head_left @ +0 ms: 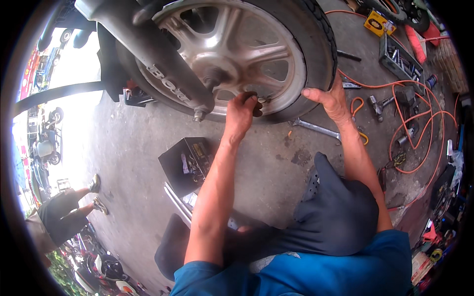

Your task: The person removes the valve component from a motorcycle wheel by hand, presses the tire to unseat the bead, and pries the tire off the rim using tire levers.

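A motorbike wheel with silver cast spokes (237, 54) and a black tyre (318, 47) hangs before me, beside a dark fork leg (173, 79) with an axle bolt (199, 112) at its foot. My left hand (243, 109) is at the lower rim, right of the axle, fingertips curled together beside the small valve stem (264, 100); what they pinch is too small to make out. My right hand (327, 98) grips the tyre's right side, thumb on the sidewall and fingers behind it, mostly hidden.
A spanner (316, 128), hammer (379, 108), orange hose (419, 167) and socket tray (387, 52) lie right. A black open box (177, 165) is below the wheel. Another person (59, 214) stands at lower left, near parked motorbikes (108, 266). My bent knee (340, 212) is below my right arm.
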The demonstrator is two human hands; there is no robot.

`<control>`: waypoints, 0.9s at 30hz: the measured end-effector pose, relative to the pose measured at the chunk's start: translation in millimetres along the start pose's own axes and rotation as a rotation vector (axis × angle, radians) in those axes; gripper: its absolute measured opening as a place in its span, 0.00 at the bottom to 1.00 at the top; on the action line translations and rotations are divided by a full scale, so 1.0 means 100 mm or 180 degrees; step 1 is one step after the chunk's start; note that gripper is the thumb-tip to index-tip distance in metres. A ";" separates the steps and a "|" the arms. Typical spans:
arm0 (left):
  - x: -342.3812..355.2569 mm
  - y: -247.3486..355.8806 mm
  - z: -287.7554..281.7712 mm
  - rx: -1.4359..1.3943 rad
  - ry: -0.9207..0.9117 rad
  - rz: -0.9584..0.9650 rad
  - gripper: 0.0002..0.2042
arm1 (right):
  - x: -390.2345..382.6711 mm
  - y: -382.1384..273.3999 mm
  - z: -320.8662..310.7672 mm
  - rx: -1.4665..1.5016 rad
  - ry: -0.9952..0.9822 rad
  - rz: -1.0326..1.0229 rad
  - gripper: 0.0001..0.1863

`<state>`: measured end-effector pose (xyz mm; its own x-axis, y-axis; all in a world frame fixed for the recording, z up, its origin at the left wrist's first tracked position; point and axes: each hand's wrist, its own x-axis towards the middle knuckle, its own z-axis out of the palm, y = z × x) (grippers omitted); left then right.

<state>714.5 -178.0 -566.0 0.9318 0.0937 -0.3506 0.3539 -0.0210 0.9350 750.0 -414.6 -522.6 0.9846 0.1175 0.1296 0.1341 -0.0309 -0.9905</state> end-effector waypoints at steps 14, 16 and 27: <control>0.02 0.05 -0.05 0.0010 -0.0009 0.0132 0.15 | -0.02 0.03 0.03 -0.0011 0.0056 -0.0062 0.50; 0.05 0.03 -0.07 0.0032 -0.0107 0.0042 0.15 | -0.01 0.06 0.04 0.0034 0.0050 -0.0096 0.50; 0.19 0.16 -0.05 -0.0094 -0.0264 -0.0246 0.11 | -0.02 0.04 0.06 0.0078 0.0051 -0.0162 0.49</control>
<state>737.8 -171.6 -557.1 0.9057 0.0113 -0.4237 0.4236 0.0126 0.9058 747.4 -408.8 -526.7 0.9782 0.1024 0.1805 0.1816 -0.0010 -0.9834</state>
